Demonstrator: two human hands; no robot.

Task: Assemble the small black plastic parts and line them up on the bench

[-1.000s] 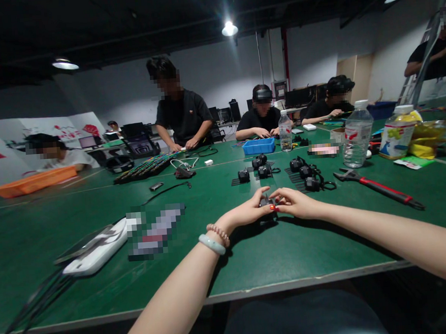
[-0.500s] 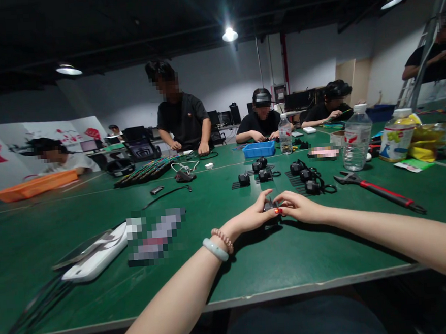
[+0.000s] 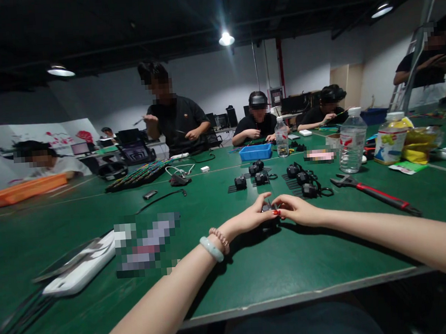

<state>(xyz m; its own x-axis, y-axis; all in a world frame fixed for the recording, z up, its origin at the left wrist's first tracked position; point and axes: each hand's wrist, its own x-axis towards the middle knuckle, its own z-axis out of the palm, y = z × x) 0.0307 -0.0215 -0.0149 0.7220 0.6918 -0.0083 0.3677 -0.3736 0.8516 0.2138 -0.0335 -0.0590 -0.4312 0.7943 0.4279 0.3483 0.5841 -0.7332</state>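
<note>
Low over the green table (image 3: 230,268), my left hand (image 3: 253,212) and my right hand (image 3: 297,210) meet around a small black part (image 3: 269,209). Fingers of both hands close on it from either side, and they hide most of its shape. A dark prong shows between the fingertips. Just beyond my hands lie several black assemblies (image 3: 261,177) with comb-like strips. Another group of black assemblies (image 3: 308,189), some with a ring, sits behind my right hand.
An adjustable wrench (image 3: 378,196) with red-black handle lies at right, near a water bottle (image 3: 350,145) and a juice bottle (image 3: 390,140). At left are a white device (image 3: 81,268) with cables and an orange tray (image 3: 24,191). A blue basket (image 3: 255,152) stands farther back. Co-workers sit and stand around.
My view has shifted slightly, moving the scene leftward. Both hands stay around the black part with little change. The standing co-worker has raised one hand from the table.
</note>
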